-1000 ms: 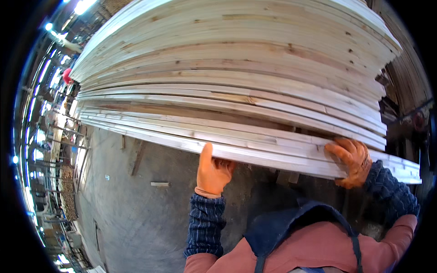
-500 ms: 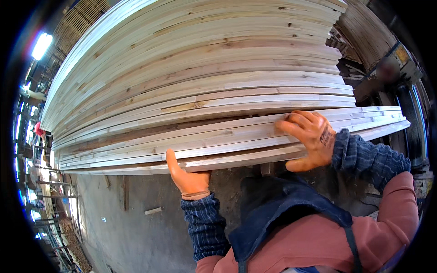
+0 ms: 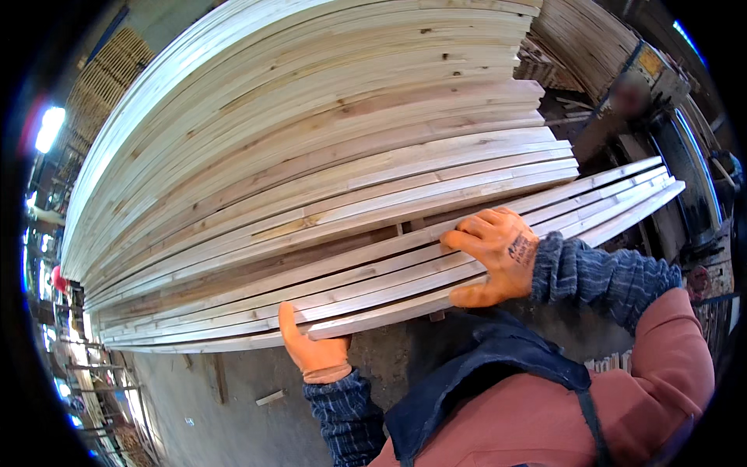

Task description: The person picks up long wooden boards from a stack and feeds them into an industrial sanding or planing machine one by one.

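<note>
Several long, pale wooden strips (image 3: 381, 289) lie side by side in front of me, with dark gaps between them. My left hand (image 3: 314, 349), in an orange glove, grips the nearest strips, its thumb over the top and its fingers hidden underneath. Farther right, my right hand (image 3: 498, 257), also orange-gloved, spans the strips. Its fingers curl over the top and its thumb presses the near edge. Beyond them rises a large stack of similar wooden strips (image 3: 334, 117), their right ends uneven.
Below the strips is a grey concrete floor (image 3: 226, 428) with a small wood offcut (image 3: 271, 398) on it. A dark machine part (image 3: 689, 183) stands near the strips' right ends. More stacked boards (image 3: 583, 39) are at the back right.
The strips under my hands have spread apart, with wider gaps between them and from the stack. Both hands still hold them. The whole view has shifted and tilted.
</note>
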A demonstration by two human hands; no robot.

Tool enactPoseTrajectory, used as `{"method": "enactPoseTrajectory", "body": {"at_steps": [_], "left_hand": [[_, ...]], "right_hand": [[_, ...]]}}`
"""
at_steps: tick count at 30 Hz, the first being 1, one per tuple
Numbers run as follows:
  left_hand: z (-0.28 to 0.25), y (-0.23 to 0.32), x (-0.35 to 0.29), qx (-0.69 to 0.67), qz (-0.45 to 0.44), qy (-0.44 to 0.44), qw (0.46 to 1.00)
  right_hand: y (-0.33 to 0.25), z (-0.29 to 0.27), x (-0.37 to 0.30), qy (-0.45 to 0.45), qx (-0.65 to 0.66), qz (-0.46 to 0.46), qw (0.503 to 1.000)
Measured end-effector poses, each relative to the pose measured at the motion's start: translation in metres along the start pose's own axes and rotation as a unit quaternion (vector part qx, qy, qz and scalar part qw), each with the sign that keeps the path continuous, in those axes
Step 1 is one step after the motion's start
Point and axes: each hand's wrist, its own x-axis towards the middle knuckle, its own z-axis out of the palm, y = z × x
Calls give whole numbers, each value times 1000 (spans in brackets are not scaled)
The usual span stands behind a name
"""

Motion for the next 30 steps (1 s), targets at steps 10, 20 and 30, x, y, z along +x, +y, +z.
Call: {"method": "enactPoseTrajectory", "body": {"at_steps": [10,20,30], "left_hand": [[8,3,4,-185,-131,76,971],[9,-5,6,-389,-172,77,902],[20,-15,5,-423,-128,86,893]], "right_hand": [[-4,-8,10,-1,-42,0,999],[-7,3,14,-38,-81,-20,996],[-28,-16,25,-104,-116,-58,986]]}}
